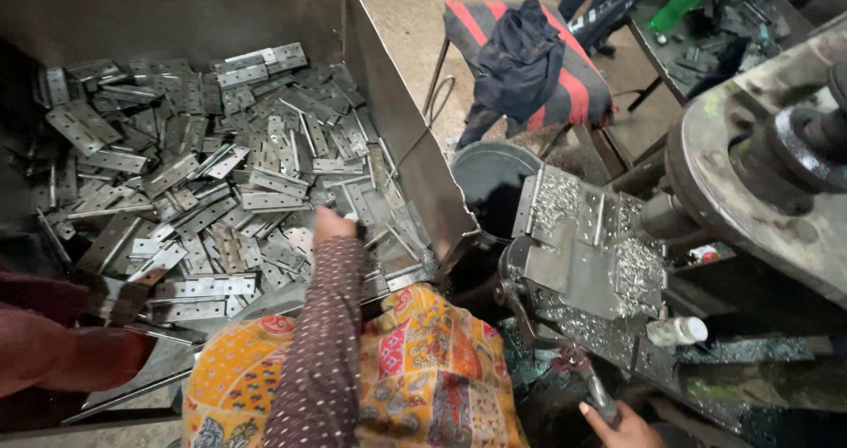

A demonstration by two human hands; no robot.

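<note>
A big sheet-metal bin (388, 104) was filled with a loose heap of flat steel hinges (203, 175), piled thickest toward its left and back walls. The left hand (333, 225), on a dotted maroon sleeve (322, 342), was stretched into the bin near the front right corner, fingers curled down onto a hinge in the pile; whether one was actually pinched couldn't be told, since the fingertips were hidden. The right hand (622, 424) was seen only partly at the bottom edge, wrapped around the dark lever handle (600, 399) of the machine. Just right of the bin, a steel fixture plate (573, 254) covered in shiny metal shavings was mounted on that machine. A yellow patterned cloth (415, 369) was spread over the lap, and a red-striped stool (529, 60) with dark clothing dumped on it was parked behind.
</note>
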